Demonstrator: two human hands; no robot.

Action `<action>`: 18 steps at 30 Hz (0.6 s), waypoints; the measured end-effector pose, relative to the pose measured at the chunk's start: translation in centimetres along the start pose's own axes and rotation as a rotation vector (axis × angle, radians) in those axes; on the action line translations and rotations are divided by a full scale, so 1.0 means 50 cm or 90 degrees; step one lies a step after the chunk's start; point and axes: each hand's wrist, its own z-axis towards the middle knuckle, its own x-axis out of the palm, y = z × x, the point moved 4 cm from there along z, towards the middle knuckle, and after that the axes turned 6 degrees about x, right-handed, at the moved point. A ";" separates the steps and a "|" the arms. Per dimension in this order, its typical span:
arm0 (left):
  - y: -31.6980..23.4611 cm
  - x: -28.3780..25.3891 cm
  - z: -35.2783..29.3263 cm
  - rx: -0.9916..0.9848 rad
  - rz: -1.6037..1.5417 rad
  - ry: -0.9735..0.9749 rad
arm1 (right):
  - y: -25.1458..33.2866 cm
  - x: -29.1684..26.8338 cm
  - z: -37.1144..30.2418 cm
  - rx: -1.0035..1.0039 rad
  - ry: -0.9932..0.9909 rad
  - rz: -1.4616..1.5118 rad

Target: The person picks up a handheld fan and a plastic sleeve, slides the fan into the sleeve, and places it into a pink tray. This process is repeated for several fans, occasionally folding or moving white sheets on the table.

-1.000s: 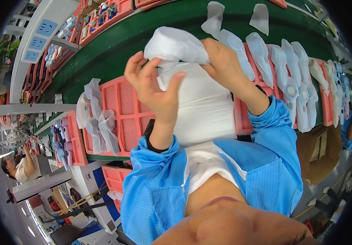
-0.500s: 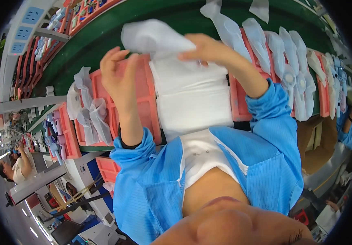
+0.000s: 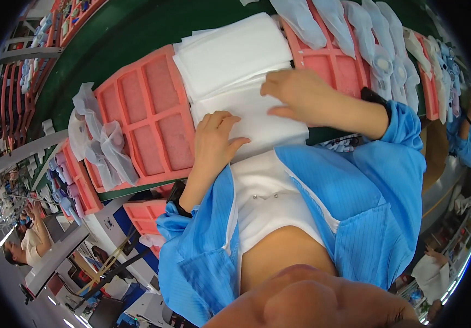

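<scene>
A stack of thin white bags or sheets (image 3: 233,54) lies in front of me, with a nearer stack of the same white material (image 3: 257,117) partly under it. My left hand (image 3: 213,142) rests at the left edge of the nearer stack, fingers apart and bent, with nothing seen in it. Over the right side of that stack is my right hand (image 3: 301,95), its thumb and fingers apart and nothing visible between them. Whether its fingertips touch the material I cannot tell.
A pink compartment tray (image 3: 145,117) stands left of the stacks, another pink tray (image 3: 328,63) right. Light-blue devices in translucent bags (image 3: 383,63) lie on the right tray. More translucent bagged items (image 3: 107,147) sit at the left. A person (image 3: 30,240) is farther left.
Both hands have come back from the far end of the stacks toward my body. The blurred translucent white bag at my right hand is no longer in it. The view has shifted.
</scene>
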 end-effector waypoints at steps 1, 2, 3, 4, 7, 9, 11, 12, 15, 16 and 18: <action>0.002 0.008 -0.005 0.002 -0.006 0.007 | 0.007 0.021 -0.026 0.007 -0.003 -0.027; 0.007 0.015 -0.009 0.002 -0.001 -0.007 | 0.009 0.043 -0.043 0.011 -0.007 -0.054; 0.016 0.022 -0.015 -0.001 0.006 -0.024 | 0.006 0.068 -0.048 0.012 -0.004 -0.052; 0.022 0.026 -0.018 -0.005 0.013 -0.041 | -0.002 0.094 -0.051 0.030 -0.020 -0.050; 0.050 0.028 0.002 -0.022 0.054 -0.081 | -0.028 0.129 -0.049 0.070 -0.050 -0.050; 0.062 0.035 0.016 -0.032 0.076 -0.099 | -0.051 0.130 -0.025 0.097 -0.116 -0.144; 0.069 0.035 0.020 -0.039 0.132 -0.168 | -0.055 0.138 -0.003 0.105 -0.147 -0.187; 0.067 0.032 0.019 -0.039 0.159 -0.202 | -0.057 0.137 0.010 0.109 -0.167 -0.197; 0.050 0.019 0.003 -0.053 0.070 -0.291 | -0.052 0.129 0.013 0.121 -0.206 -0.220; 0.044 0.013 -0.003 -0.060 0.024 -0.336 | -0.047 0.125 0.005 0.116 -0.220 -0.218; -0.011 0.001 -0.029 0.006 -0.003 -0.250 | -0.031 0.115 -0.008 0.101 -0.249 -0.208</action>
